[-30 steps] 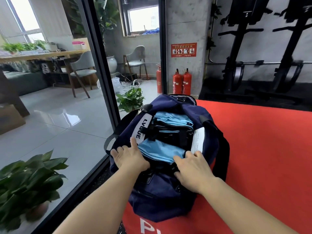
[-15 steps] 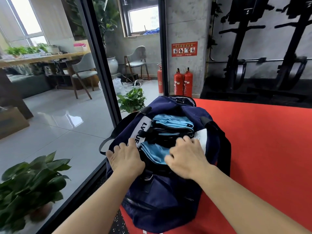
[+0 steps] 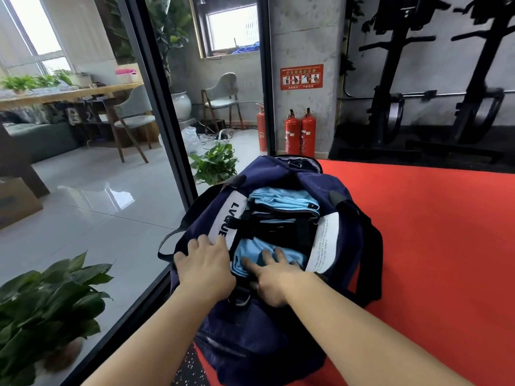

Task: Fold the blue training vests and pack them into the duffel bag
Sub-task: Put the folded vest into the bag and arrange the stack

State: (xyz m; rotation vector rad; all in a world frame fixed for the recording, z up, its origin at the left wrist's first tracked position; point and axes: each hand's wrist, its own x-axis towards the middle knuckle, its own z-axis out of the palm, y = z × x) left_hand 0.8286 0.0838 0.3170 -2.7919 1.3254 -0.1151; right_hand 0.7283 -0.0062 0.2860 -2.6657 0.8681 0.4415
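Near vest: the folded light-blue training vest [image 3: 248, 256] lies inside the open duffel bag, at the end of the opening closest to you.
Far vests: more folded blue vests [image 3: 281, 200] are stacked at the far end of the same opening; how many, you cannot tell.
Straps: black straps [image 3: 278, 232] cross the opening between the near vest and the far stack.
Your right hand [image 3: 274, 285]: it lies flat on the near vest, fingers [image 3: 276, 254] straight and spread, pressing on the cloth and curling round nothing.
Your left hand [image 3: 206, 271]: it rests palm down on the bag's left rim, fingers relaxed and a little apart, their tips touching the white lettered panel [image 3: 228, 218]; it grips nothing.
Duffel bag [image 3: 278, 344]: navy, unzipped, a second white panel [image 3: 324, 243] with small print on its right side, a dark shoulder strap [image 3: 370, 260] hanging down the right.
Floor: the bag sits on a red mat [image 3: 432, 246], its left side just beside a black-framed glass partition [image 3: 156, 107].
Beyond the bag: a small potted plant [image 3: 216, 162] behind the glass, two red fire extinguishers [image 3: 299, 132] at the foot of a concrete pillar [image 3: 303, 37], which carries a red sign [image 3: 301, 76].
Far right: black weight racks [image 3: 390, 107] against the wall.
Lower left: a larger leafy plant [image 3: 41, 302] behind the glass.
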